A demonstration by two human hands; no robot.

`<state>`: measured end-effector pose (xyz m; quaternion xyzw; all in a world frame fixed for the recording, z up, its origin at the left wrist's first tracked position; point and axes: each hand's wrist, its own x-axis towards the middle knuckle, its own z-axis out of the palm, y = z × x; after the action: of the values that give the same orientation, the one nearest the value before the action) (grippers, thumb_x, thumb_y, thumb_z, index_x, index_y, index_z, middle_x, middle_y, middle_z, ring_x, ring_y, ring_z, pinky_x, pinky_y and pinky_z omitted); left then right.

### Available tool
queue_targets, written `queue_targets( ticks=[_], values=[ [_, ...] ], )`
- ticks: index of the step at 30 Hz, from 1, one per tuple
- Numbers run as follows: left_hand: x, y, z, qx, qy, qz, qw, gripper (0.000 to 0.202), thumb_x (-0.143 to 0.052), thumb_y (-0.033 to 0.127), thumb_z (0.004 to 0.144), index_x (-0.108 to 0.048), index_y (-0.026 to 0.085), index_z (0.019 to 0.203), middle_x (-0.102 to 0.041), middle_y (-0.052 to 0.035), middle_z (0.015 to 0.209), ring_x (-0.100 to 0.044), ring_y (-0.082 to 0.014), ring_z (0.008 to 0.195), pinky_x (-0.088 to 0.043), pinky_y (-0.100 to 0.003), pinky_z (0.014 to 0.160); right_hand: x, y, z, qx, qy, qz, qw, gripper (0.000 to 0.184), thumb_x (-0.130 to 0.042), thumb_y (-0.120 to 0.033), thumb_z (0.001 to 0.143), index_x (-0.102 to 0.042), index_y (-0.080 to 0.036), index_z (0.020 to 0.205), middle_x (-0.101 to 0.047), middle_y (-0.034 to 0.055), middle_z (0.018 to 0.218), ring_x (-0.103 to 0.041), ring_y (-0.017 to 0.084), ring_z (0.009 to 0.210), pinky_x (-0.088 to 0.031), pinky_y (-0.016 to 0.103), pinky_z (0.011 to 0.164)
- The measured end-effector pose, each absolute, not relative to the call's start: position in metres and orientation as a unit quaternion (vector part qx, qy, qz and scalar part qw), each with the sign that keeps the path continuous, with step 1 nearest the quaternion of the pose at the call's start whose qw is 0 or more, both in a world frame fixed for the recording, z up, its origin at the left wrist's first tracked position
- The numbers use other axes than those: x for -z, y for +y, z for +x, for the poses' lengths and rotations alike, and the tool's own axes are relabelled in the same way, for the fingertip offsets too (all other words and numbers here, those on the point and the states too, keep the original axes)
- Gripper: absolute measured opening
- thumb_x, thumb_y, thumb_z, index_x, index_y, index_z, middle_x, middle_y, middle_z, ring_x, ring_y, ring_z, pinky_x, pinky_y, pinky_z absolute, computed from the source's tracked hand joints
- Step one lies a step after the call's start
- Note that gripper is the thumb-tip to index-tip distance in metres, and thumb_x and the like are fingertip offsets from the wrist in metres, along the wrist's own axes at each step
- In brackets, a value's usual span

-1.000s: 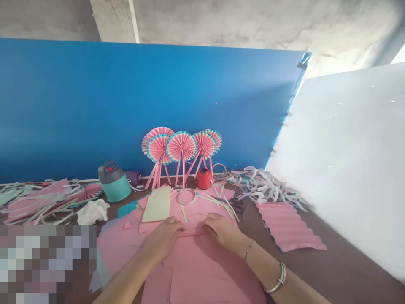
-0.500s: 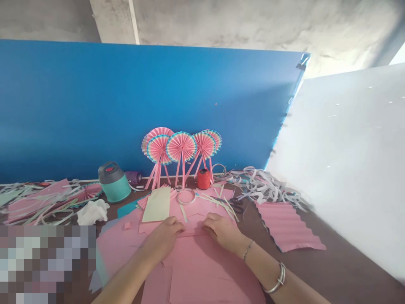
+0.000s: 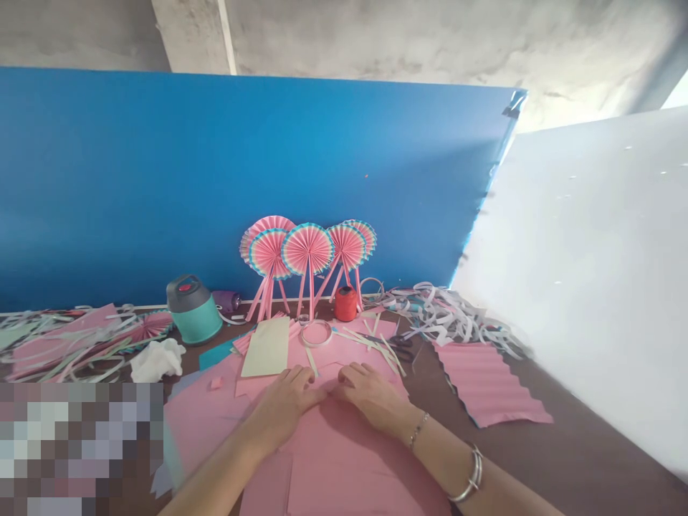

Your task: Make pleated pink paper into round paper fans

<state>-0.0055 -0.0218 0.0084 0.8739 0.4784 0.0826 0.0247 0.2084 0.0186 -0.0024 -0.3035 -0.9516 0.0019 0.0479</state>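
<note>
Seen from above, two bare hands rest palm down on a large pink paper sheet (image 3: 344, 459) that lies at the near edge of a brown table (image 3: 580, 459).

The left hand (image 3: 282, 405) and the right hand (image 3: 370, 394) sit close together, with their fingertips nearly meeting at the far edge of the sheet. The fingers of both are loosely stretched and bent down onto the paper. They press it flat and clasp nothing. The right wrist wears silver bangles (image 3: 473, 473).

- **Just beyond the hands:** a pale green card (image 3: 267, 347), a ring of tape (image 3: 316, 332) and loose paper strips.
- **To the right:** a pleated pink sheet (image 3: 486, 383), black scissors (image 3: 402, 347) and a heap of white paper trimmings (image 3: 446, 315).
- **To the left:** a crumpled white tissue (image 3: 157, 358) and a teal flask (image 3: 193, 309).
- **At the back:** a red thread spool (image 3: 345, 303) stands below a row of round pink paper fans (image 3: 308, 248) on sticks.

The fans lean against a tall blue board (image 3: 215, 172). A white board (image 3: 591, 251) closes the right side, and bare concrete shows above both.
</note>
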Motion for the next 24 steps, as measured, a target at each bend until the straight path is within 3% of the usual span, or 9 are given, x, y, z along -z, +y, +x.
queue_targets(
  ticks=[4,8,11,15,18,21,24],
  values=[
    [-0.010,-0.020,-0.013,-0.086,0.469,0.878,0.034,0.034,-0.042,0.011,0.091,-0.067,0.033,0.102,-0.055,-0.0023,0.100,-0.048,-0.0183,0.092,-0.036,-0.030,0.078,0.003,0.023,0.212,-0.016,-0.951,-0.304,0.047,0.027,-0.047,-0.015,0.090,-0.068,-0.026,0.104,-0.058,0.0072,0.109,-0.048,0.022,0.099,-0.034,0.034,0.078],
    [-0.020,-0.018,-0.027,-0.091,0.490,0.865,0.050,0.048,-0.042,-0.006,0.075,-0.073,0.031,0.084,-0.058,-0.0015,0.095,-0.047,-0.0182,0.089,-0.035,-0.031,0.075,-0.002,0.027,0.223,-0.034,-0.941,-0.332,0.061,0.029,-0.053,-0.010,0.079,-0.072,-0.026,0.094,-0.060,0.0063,0.108,-0.050,0.022,0.101,-0.032,0.036,0.083],
    [-0.020,-0.016,-0.032,-0.094,0.503,0.857,0.057,0.050,-0.040,-0.010,0.066,-0.073,0.028,0.072,-0.059,-0.0014,0.090,-0.048,-0.0183,0.088,-0.035,-0.031,0.074,-0.007,0.026,0.229,-0.045,-0.934,-0.346,0.074,0.031,-0.053,-0.007,0.072,-0.074,-0.025,0.087,-0.061,0.0056,0.105,-0.051,0.021,0.099,-0.030,0.038,0.088],
    [-0.007,-0.012,-0.034,-0.143,0.510,0.844,0.079,0.051,-0.037,-0.010,0.059,-0.072,0.026,0.067,-0.061,-0.0015,0.085,-0.051,-0.0174,0.085,-0.037,-0.030,0.072,-0.011,0.021,0.229,-0.041,-0.938,-0.335,0.075,0.020,-0.057,-0.014,0.069,-0.071,-0.019,0.082,-0.062,0.0075,0.095,-0.052,0.022,0.092,-0.034,0.037,0.084],
    [0.005,-0.009,-0.034,-0.250,0.520,0.809,0.110,0.051,-0.034,-0.007,0.061,-0.072,0.026,0.072,-0.062,-0.0018,0.087,-0.054,-0.0163,0.086,-0.042,-0.029,0.074,-0.007,0.021,0.227,-0.025,-0.940,-0.334,0.071,0.018,-0.056,-0.014,0.070,-0.068,-0.016,0.083,-0.063,0.0094,0.090,-0.054,0.023,0.087,-0.038,0.036,0.079],
    [0.009,-0.009,-0.036,-0.417,0.543,0.725,0.079,0.047,-0.032,-0.001,0.067,-0.068,0.023,0.087,-0.061,-0.0038,0.094,-0.055,-0.0178,0.094,-0.044,-0.032,0.082,-0.001,0.024,0.227,-0.058,-0.931,-0.334,0.135,0.022,-0.052,-0.009,0.072,-0.067,-0.017,0.085,-0.064,0.0077,0.086,-0.056,0.020,0.082,-0.041,0.033,0.076],
    [0.007,-0.013,-0.035,-0.534,0.564,0.626,0.067,0.028,-0.036,0.008,0.071,-0.060,0.020,0.081,-0.060,-0.0041,0.086,-0.056,-0.0196,0.088,-0.047,-0.030,0.073,0.001,0.025,0.226,-0.151,-0.889,-0.325,0.285,0.022,-0.048,-0.008,0.076,-0.065,-0.019,0.085,-0.064,0.0044,0.080,-0.058,0.015,0.073,-0.045,0.027,0.069]
  ],
)
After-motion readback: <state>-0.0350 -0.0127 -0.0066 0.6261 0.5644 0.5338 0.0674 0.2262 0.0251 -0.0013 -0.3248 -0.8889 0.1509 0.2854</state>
